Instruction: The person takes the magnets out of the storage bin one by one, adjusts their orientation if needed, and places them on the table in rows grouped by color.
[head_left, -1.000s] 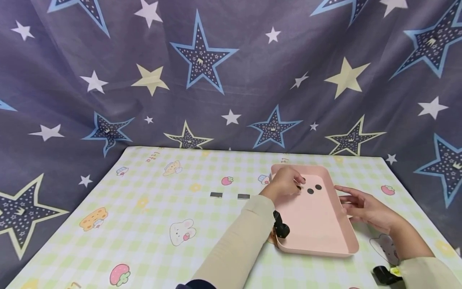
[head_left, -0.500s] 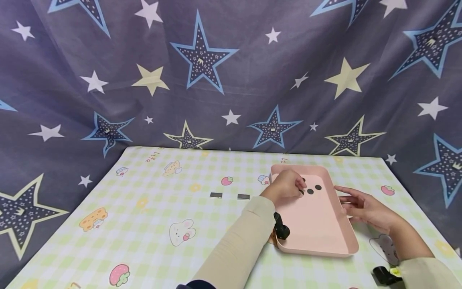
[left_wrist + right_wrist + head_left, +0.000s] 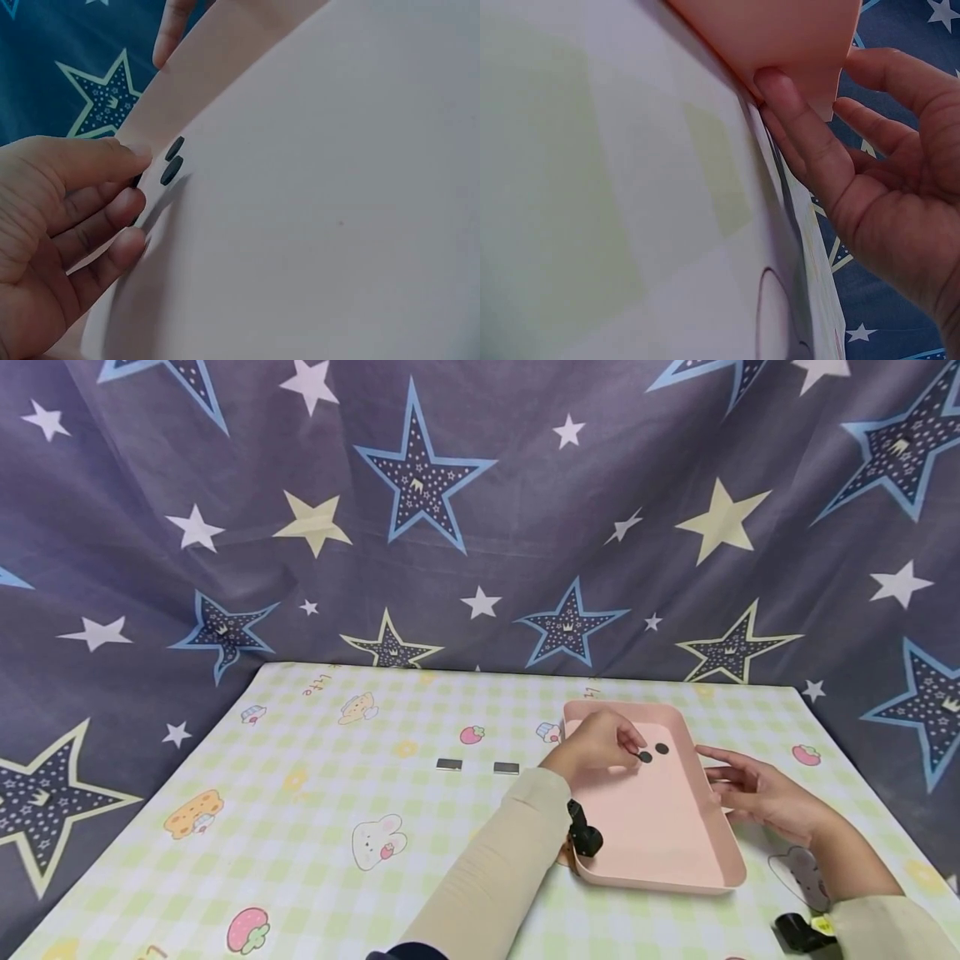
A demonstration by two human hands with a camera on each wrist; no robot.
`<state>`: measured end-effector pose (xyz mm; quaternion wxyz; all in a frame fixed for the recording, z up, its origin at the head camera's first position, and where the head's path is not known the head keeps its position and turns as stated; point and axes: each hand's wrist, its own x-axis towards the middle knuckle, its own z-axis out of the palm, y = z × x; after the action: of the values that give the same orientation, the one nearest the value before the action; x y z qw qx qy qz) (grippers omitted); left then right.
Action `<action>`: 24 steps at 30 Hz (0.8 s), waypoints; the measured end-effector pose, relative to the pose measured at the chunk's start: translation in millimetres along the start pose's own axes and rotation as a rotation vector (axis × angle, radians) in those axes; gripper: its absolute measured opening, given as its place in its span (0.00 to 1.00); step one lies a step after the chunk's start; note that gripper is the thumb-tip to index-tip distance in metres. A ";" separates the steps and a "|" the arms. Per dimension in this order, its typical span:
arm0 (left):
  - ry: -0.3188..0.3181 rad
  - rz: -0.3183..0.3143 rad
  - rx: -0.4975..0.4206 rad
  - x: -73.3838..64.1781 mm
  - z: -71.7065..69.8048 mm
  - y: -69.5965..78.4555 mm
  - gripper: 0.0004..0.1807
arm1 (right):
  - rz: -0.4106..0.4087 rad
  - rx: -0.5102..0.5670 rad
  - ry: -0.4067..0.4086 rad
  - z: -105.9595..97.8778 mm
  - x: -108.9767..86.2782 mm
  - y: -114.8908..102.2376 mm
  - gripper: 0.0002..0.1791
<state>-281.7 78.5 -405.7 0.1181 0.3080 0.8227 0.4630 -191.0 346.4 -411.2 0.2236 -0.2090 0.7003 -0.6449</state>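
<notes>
A pink tray (image 3: pixel 652 827) lies on the table's right side. My left hand (image 3: pixel 600 743) reaches over its left wall and pinches a small black disc between thumb and fingers. In the left wrist view, only a dark edge of that disc shows behind the thumb (image 3: pixel 124 161). Right by the fingertips a second black disc (image 3: pixel 646 757) lies on the tray floor, with a third disc (image 3: pixel 662 748) just beyond it. Against the tray's outer right wall, my right hand (image 3: pixel 765 793) rests with fingers extended, the fingertips touching the wall (image 3: pixel 802 37).
Left of the tray, two small flat rectangular pieces with shiny edges, a left piece (image 3: pixel 449 765) and a right piece (image 3: pixel 506 768), lie on the checked tablecloth (image 3: pixel 300 860). A star-printed curtain (image 3: pixel 480 527) hangs behind the table.
My left hand has shifted slightly right inside the tray with the pinched disc, coming up to the disc on the floor and covering another at the back. My right hand stays put.
</notes>
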 end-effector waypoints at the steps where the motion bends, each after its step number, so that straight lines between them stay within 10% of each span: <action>1: 0.002 0.002 -0.011 -0.4 -0.3 0.1 0.11 | 0.002 -0.003 0.000 0.1 0.0 -0.2 0.34; 24: 0.045 0.033 -0.174 -11.6 -14.2 10.5 0.12 | 0.022 -0.040 0.044 0.7 0.7 0.5 0.35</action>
<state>-275.3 65.6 -390.2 0.1182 0.2996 0.7766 0.5415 -191.2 345.5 -411.7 0.2111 -0.1913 0.7201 -0.6327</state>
